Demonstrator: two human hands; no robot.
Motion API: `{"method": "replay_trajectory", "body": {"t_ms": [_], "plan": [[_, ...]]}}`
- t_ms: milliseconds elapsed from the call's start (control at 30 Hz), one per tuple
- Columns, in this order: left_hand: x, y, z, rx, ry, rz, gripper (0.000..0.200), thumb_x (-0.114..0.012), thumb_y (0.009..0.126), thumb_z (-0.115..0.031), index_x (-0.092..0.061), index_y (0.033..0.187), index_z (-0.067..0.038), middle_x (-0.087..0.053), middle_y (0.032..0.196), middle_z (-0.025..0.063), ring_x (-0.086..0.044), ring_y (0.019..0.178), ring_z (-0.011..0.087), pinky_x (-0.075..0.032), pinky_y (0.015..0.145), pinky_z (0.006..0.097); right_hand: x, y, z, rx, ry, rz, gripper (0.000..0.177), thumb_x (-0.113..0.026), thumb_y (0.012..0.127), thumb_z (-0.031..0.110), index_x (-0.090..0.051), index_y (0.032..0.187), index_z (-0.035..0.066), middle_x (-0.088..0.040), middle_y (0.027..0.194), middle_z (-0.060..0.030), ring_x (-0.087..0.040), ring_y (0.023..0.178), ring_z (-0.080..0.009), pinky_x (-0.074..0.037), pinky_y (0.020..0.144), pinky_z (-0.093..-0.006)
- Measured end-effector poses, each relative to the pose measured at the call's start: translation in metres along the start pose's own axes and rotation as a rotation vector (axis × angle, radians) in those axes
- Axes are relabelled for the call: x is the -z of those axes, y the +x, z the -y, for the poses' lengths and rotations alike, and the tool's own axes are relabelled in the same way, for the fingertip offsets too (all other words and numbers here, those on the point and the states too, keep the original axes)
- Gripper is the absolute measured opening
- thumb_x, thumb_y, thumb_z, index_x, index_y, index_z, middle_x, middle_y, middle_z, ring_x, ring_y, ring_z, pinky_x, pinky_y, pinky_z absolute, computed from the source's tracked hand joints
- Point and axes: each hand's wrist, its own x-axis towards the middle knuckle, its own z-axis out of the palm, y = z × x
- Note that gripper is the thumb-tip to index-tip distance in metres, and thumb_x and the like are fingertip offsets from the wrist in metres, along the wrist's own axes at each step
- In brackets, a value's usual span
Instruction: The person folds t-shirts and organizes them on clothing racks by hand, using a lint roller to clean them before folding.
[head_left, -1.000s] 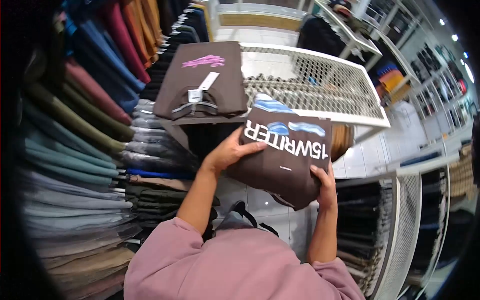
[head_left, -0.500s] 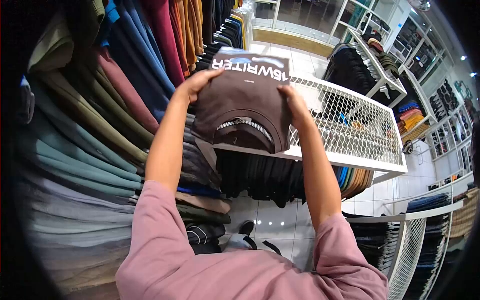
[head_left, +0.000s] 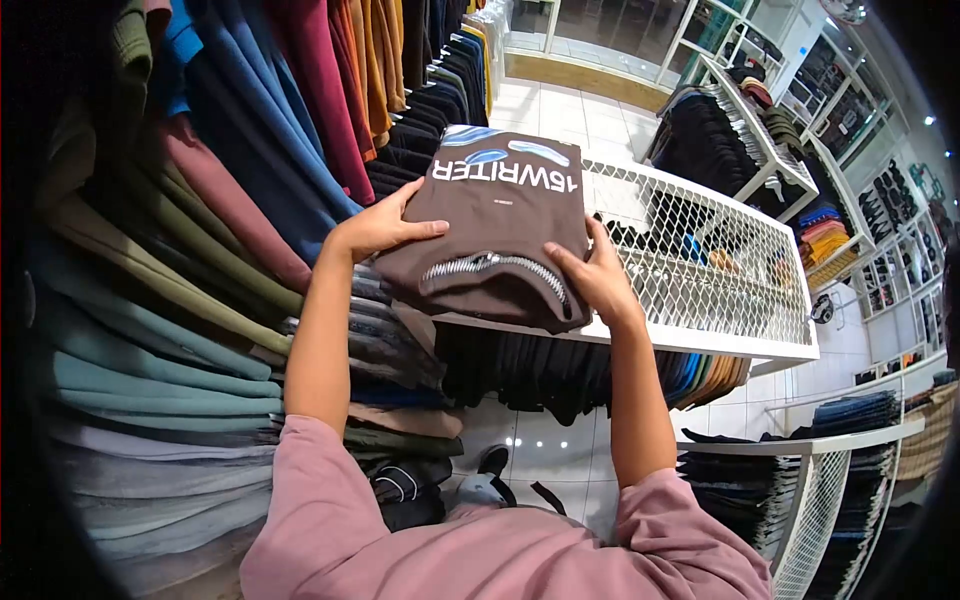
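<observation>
Partly hidden, left hand [head_left: 378, 226] and right hand [head_left: 602, 280] clasping folded brown shirt [head_left: 492, 225], underside unseen

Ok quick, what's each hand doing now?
Left hand: holding one side of the folded brown shirt.
Right hand: holding the shirt's other side, thumb on top.

We stand before a white rack [head_left: 720, 346] whose flat top is diamond-patterned mesh. At its end on our left we see a folded dark brown T-shirt [head_left: 500, 226], collar toward us at the front edge; whether another garment lies beneath, we cannot tell.
</observation>
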Motion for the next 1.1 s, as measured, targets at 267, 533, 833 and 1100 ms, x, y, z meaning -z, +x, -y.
{"method": "replay_trajectory", "body": {"t_ms": [267,533,833,1100], "plan": [[0.013,0.094,0.045,-0.020,-0.058,-0.317,0.092,-0.082,0.084,-0.028,-0.032,0.156,-0.001,-0.060,0.134,0.0267,-0.062,0.120,0.0291,-0.048,0.101,0.0376,0.010,0.129,-0.065,0.054,-0.360,-0.283,0.086,-0.076,0.085,0.041,-0.042,0.146,-0.008,-0.055,0.136,-0.0359,-0.056,0.127,-0.0466,-0.044,0.108,-0.0465],[-0.015,0.093,-0.015,-0.167,0.926,-0.567,0.044,-0.060,0.097,-0.026,-0.060,0.138,-0.009,-0.061,0.132,0.0214,-0.058,0.122,0.0380,-0.044,0.107,0.0472,-0.022,0.109,0.017,0.429,-0.965,-0.481,0.040,-0.066,0.092,0.026,-0.064,0.119,-0.003,-0.063,0.110,-0.0259,-0.062,0.110,-0.0390,-0.052,0.093,-0.0489],[-0.046,0.166,0.046,-0.179,0.950,-0.448,0.054,-0.039,0.105,-0.038,-0.044,0.155,-0.018,-0.034,0.163,0.0168,-0.030,0.151,0.0378,-0.019,0.123,0.0572,-0.077,0.180,-0.041,0.284,-1.105,-0.311,0.062,-0.041,0.101,0.050,-0.050,0.151,0.014,-0.038,0.159,-0.0236,-0.031,0.150,-0.0417,-0.021,0.121,-0.0593],[-0.043,0.166,0.040,0.027,0.967,-0.549,0.067,-0.037,0.103,-0.052,-0.037,0.158,-0.014,-0.029,0.165,0.0174,-0.022,0.155,0.0364,-0.012,0.122,0.0636,-0.063,0.179,-0.037,-0.035,-1.044,-0.426,0.077,-0.035,0.101,0.061,-0.033,0.160,0.012,-0.027,0.165,-0.0221,-0.021,0.155,-0.0373,-0.016,0.123,-0.0583]]}}
